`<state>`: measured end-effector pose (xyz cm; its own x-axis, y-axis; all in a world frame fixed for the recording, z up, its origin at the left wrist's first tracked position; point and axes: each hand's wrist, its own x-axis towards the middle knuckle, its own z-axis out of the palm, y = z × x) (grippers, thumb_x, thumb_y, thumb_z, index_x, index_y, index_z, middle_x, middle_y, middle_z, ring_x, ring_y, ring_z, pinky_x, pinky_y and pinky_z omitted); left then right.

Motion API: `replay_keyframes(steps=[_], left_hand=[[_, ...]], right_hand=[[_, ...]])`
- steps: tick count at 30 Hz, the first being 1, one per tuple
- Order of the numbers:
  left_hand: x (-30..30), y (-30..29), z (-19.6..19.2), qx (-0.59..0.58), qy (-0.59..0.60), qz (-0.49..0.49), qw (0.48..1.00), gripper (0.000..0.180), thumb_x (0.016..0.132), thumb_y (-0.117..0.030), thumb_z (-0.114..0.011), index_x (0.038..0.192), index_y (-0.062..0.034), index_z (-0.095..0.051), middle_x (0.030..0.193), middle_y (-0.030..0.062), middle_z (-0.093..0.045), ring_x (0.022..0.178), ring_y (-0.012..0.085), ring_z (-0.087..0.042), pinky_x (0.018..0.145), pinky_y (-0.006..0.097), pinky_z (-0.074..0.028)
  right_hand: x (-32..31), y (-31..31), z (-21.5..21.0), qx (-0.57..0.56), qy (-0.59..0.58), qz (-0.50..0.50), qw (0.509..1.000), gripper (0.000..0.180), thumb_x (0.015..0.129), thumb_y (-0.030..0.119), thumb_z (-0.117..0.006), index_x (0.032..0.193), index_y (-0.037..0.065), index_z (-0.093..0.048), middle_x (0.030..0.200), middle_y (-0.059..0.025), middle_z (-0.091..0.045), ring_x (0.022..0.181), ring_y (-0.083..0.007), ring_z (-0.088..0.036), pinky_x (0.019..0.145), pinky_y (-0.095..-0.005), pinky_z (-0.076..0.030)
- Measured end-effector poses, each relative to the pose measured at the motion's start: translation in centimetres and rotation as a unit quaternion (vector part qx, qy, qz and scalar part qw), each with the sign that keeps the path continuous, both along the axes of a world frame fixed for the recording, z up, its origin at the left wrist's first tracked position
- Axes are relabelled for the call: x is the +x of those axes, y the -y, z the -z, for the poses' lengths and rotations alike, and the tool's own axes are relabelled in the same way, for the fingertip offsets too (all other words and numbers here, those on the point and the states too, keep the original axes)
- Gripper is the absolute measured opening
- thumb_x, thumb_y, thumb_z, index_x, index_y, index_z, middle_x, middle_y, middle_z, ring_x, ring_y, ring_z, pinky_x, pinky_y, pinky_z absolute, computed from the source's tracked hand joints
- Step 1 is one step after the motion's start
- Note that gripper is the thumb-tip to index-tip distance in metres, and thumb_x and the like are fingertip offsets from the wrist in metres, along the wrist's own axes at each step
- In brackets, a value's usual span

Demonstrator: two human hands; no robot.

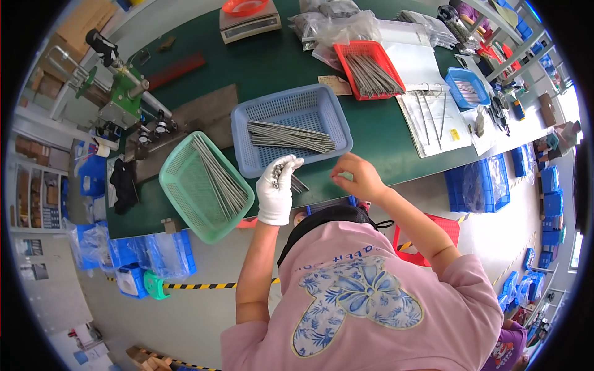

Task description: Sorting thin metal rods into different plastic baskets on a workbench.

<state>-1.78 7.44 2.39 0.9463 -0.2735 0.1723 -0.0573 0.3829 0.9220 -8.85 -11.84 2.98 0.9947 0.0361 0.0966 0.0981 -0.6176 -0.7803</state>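
My left hand (275, 193), in a white glove, is curled palm up around several small shiny metal pieces (278, 172). Short ends of grey metal rods (299, 183) show just right of the glove; whether the hand holds them I cannot tell. My bare right hand (359, 177) hovers near the table's front edge with fingers bent together; anything between them is too small to see. Just beyond both hands is a blue perforated basket (247, 162) with a pile of thin metal rods (289, 136). Left of the glove, a green basket (175, 175) holds more rods (221, 179).
A green-and-metal press (127, 99) stands at the left on the green table (204, 68). Behind are a scale (250, 25) and a red basket (346, 55) of rods. Sample rods (442, 114) lie on papers at the right, near a small blue basket (455, 77).
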Motion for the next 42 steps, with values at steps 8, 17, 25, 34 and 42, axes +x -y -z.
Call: replay_keyframes(steps=[8,17,25,34,42], left_hand=[[-0.7,0.2,-0.2,0.096,0.049,0.018,0.994,0.017,0.084,-0.003,-0.055,0.1,0.003,-0.057,0.089,0.0085,-0.064,0.081,0.0121,-0.06,0.073,0.022,-0.046],[-1.2,0.0,-0.2,0.148,0.042,0.0,0.988,0.018,0.081,-0.006,-0.06,0.098,0.0003,-0.061,0.082,0.004,-0.063,0.069,0.0069,-0.054,0.062,0.02,-0.044],[-1.4,0.1,-0.6,0.159,0.059,0.018,0.985,0.017,0.081,-0.006,-0.06,0.098,-0.0007,-0.061,0.085,0.0072,-0.065,0.072,0.0111,-0.059,0.065,0.023,-0.046],[-1.6,0.5,-0.3,0.159,0.077,0.012,0.984,0.017,0.081,-0.007,-0.06,0.097,-0.0008,-0.06,0.083,0.0091,-0.064,0.07,0.0145,-0.06,0.063,0.024,-0.047],[-1.6,0.4,-0.8,0.202,0.073,0.02,0.977,0.018,0.08,-0.006,-0.06,0.096,0.0005,-0.06,0.078,0.008,-0.061,0.066,0.013,-0.055,0.061,0.025,-0.045]], right_hand=[[3.0,-3.4,-6.5,0.159,0.157,-0.02,0.975,0.009,0.076,0.002,-0.059,0.084,0.0,-0.059,0.079,-0.0107,-0.06,0.071,-0.0233,-0.061,0.061,-0.0297,-0.048],[4.9,-4.2,-7.1,0.034,0.192,-0.104,0.975,0.008,0.077,0.005,-0.058,0.085,0.002,-0.058,0.075,-0.0114,-0.06,0.065,-0.0263,-0.059,0.057,-0.0323,-0.047],[5.1,-3.9,-8.1,0.031,0.176,-0.118,0.977,0.007,0.075,-0.003,-0.058,0.083,-0.002,-0.057,0.076,-0.0117,-0.06,0.066,-0.0247,-0.061,0.058,-0.0301,-0.048],[5.0,-3.8,-8.2,0.011,0.202,-0.119,0.972,0.007,0.073,0.002,-0.06,0.08,0.002,-0.058,0.072,-0.0106,-0.059,0.062,-0.0273,-0.058,0.054,-0.0328,-0.046],[4.7,-3.9,-8.7,-0.09,0.267,-0.142,0.949,0.01,0.069,0.001,-0.061,0.077,0.003,-0.057,0.067,-0.0088,-0.058,0.056,-0.0268,-0.056,0.05,-0.0339,-0.044]])
